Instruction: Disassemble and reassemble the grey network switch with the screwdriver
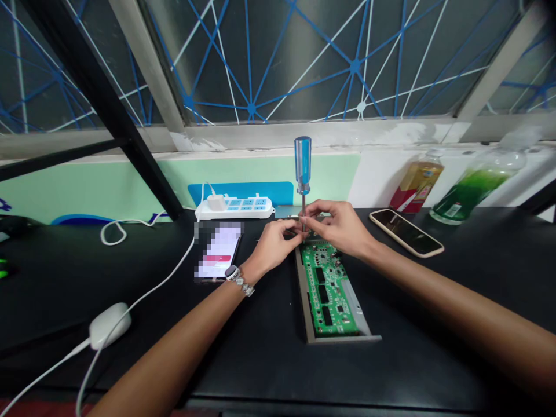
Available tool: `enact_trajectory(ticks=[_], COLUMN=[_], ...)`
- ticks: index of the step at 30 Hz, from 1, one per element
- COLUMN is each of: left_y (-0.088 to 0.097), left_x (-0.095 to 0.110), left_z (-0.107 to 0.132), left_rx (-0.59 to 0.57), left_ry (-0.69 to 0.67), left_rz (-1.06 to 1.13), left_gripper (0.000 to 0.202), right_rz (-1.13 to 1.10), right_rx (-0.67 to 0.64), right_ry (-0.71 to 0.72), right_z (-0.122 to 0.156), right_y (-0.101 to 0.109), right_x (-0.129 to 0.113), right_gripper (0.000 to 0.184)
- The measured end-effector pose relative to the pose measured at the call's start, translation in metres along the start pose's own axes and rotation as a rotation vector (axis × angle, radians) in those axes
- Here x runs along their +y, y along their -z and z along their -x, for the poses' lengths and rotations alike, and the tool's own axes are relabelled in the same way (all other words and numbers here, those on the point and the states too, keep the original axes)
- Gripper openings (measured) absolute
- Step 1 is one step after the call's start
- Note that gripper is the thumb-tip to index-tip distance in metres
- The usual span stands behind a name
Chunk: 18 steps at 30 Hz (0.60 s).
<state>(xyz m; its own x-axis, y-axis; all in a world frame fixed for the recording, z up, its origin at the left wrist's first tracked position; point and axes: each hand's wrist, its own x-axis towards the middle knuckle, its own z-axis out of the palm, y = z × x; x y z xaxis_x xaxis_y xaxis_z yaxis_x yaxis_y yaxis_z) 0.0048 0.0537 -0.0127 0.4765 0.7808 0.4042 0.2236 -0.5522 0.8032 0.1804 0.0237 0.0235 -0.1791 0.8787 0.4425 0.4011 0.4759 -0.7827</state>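
Observation:
A green circuit board [330, 292] lies in a grey metal tray [309, 324] on the black desk. A screwdriver [302, 165] with a clear blue handle stands upright at the board's far end. My left hand [274, 242] pinches its metal shaft from the left, and a watch sits on that wrist. My right hand [341, 227] closes its fingers around the shaft low down from the right. Whatever lies under the tip is hidden by my fingers.
A lit phone [216, 252] lies left of the board and a dark phone [406, 231] to the right. Behind stand a white power strip [237, 207], a yellow bottle [417, 184] and a green bottle [471, 188]. A white charger brick [109, 323] with cables lies at front left.

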Motion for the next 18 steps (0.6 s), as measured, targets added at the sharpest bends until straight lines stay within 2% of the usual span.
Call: enact_trajectory(ticks=[4, 6, 9, 14, 18], left_y=[0.0008, 0.002, 0.0038, 0.0029, 0.0014], left_x=[0.0011, 0.0022, 0.0032, 0.0014, 0.0002], left_z=[0.0, 0.0002, 0.0002, -0.0006, -0.0004], left_rx=[0.044, 0.021, -0.057, 0.026, -0.021], left_ry=[0.016, 0.024, 0.014, 0.023, -0.009], left_rz=[-0.012, -0.012, -0.012, -0.006, -0.017], left_gripper=[0.014, 0.018, 0.012, 0.015, 0.013], right_rz=[0.011, 0.007, 0.002, 0.015, -0.02], right_rx=[0.015, 0.014, -0.009, 0.018, -0.022], right_ry=[0.016, 0.017, -0.002, 0.004, -0.004], right_z=[0.0003, 0.0005, 0.0007, 0.0005, 0.001], right_y=[-0.0007, -0.0005, -0.0002, -0.0003, -0.0014], right_x=[-0.0009, -0.0019, -0.0033, -0.0025, -0.0028], right_gripper=[0.015, 0.013, 0.012, 0.015, 0.016])
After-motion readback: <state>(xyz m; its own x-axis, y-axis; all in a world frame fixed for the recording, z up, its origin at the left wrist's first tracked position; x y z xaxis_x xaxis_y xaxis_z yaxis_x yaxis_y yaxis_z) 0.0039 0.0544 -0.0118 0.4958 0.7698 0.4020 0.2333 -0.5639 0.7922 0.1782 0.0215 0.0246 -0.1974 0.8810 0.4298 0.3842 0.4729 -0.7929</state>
